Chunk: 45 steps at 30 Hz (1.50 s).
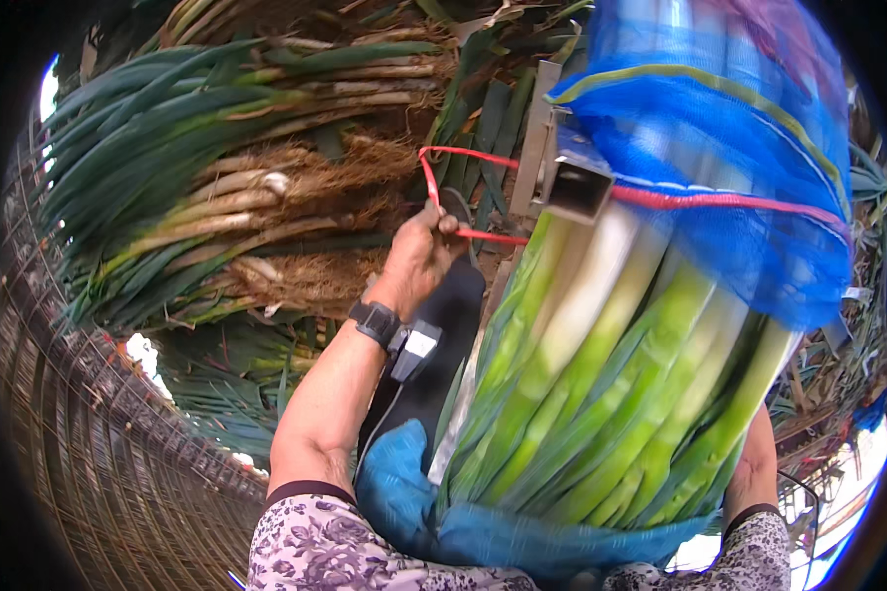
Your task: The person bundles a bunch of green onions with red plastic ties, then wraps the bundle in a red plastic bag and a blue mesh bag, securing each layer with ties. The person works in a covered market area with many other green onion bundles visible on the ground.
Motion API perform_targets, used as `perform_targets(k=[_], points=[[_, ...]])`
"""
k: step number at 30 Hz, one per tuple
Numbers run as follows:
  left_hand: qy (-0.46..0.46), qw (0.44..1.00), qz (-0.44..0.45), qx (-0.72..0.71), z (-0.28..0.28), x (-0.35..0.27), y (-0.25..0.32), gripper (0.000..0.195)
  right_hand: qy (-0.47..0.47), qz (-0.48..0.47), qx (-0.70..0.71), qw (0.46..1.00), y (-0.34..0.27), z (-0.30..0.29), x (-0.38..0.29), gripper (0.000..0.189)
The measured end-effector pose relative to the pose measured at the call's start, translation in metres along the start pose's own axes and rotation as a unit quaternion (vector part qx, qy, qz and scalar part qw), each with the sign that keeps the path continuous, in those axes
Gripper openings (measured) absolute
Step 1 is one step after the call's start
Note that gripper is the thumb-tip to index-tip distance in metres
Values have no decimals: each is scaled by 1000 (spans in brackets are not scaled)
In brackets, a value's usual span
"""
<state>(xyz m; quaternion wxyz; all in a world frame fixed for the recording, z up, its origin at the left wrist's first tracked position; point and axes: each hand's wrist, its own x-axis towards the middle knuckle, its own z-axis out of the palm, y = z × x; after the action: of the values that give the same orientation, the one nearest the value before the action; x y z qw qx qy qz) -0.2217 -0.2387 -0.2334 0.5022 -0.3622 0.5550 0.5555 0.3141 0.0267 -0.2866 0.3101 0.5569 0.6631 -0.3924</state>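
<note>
My left hand (425, 247) is shut on a red plastic tie (467, 151), drawn out in a loop from the left side of a metal frame (580, 188) with a square tube. Beyond the tube, the red band crosses a blue mesh bag (724, 148). The bag covers the white ends of a thick bundle of large leeks (613, 399). Their green leaves point toward my body, over a blue cloth (562, 535) on my lap. My right hand is out of view; only its forearm shows, passing behind the leeks at the right.
Piles of leeks with soil-covered roots (340, 177) lie on the left, leaves pointing left. A wire mesh panel (118, 443) curves along the lower left. Leaf scraps (820, 384) lie on the right. A dark band with a small device (417, 347) sits at my left wrist.
</note>
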Motion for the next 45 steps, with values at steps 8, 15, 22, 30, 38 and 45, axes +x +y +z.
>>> perform_targets(k=[8, 15, 22, 30, 38, 45], points=[[-51, 988, 123, -78, 14, -56, 3, 20, -4, -18, 7, 1000, -16, -34, -25, 22], [-82, 978, 189, -24, 29, -120, -6, 17, 49, -147, 4, 988, -27, -72, -94, 20], [-59, 975, 212, 42, 29, -175, -22, 22, 52, -174, -121, 976, -138, -150, -199, 26], [-53, 960, 248, 117, 43, -219, -28, 28, 91, -161, -28, 982, -170, -177, -275, 29], [-101, 918, 342, 177, 64, -226, -27, 26, 43, -230, -16, 972, -238, -197, -315, 18], [-84, 922, 334, 175, 68, -230, -20, 27, -19, -334, -53, 941, -290, -191, -312, 22]])
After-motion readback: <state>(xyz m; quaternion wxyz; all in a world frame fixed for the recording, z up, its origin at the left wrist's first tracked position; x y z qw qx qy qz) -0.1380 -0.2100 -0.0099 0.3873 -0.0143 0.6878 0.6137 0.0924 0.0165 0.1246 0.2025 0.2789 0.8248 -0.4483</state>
